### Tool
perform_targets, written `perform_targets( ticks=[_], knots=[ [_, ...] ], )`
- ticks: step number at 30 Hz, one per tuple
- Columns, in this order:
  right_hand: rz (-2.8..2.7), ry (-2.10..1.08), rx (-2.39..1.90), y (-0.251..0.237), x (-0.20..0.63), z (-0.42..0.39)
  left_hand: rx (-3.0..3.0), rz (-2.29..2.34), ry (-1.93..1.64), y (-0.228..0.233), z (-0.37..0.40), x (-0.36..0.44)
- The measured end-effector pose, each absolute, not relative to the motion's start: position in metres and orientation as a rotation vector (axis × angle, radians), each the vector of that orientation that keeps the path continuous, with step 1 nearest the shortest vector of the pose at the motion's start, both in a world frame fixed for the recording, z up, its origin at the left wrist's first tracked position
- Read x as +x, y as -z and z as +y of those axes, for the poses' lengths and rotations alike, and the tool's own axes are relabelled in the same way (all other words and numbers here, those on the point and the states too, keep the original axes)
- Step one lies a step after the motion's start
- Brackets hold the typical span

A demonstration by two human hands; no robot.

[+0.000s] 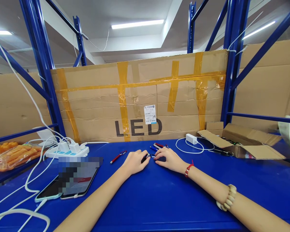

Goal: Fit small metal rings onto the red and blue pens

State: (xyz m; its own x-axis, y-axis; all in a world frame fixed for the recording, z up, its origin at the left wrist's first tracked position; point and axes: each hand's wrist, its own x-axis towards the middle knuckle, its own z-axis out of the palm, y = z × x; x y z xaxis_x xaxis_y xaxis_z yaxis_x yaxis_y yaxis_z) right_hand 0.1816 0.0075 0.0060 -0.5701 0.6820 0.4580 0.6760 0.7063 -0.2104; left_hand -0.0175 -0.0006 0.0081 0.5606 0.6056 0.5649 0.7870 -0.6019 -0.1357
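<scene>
A small black pen [145, 158] is gripped by the left hand [134, 162], its fingers curled around the barrel, low over the blue surface [159, 196]. The pen's tip is pointed towards the right hand [170, 159], which is set just beside it with fingers bent and fingertips close to the pen; whether anything is pinched there cannot be told. Both hands are placed near the middle of the surface, almost touching each other.

Just behind the hands a few loose pens [158, 146], red and blue, are seen lying together. A single red pen [118, 157] is laid apart to the left. Further left a white power strip [67, 150] with plugged chargers and trailing white cables is found, and two phones [65, 188] are laid nearer the front edge. To the right, a white charger [191, 139] with its coiled cord and an open cardboard box [241, 141] are placed. A taped cardboard panel [140, 96] marked LED is stood along the back.
</scene>
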Motion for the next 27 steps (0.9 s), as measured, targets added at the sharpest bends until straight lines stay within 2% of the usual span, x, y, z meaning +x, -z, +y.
perform_targets(
  ticks=[9, 27],
  knots=[
    [-2.305, 0.029, -1.149, -0.0067, 0.1827, 0.0083, -2.392, -1.163, 0.719, -0.0086, -0.0007, -0.0168],
    [-2.344, -0.086, -1.048, -0.0057, 0.1801, 0.0073, -2.366, -1.126, 0.648, -0.0073, -0.0008, -0.0167]
  ],
)
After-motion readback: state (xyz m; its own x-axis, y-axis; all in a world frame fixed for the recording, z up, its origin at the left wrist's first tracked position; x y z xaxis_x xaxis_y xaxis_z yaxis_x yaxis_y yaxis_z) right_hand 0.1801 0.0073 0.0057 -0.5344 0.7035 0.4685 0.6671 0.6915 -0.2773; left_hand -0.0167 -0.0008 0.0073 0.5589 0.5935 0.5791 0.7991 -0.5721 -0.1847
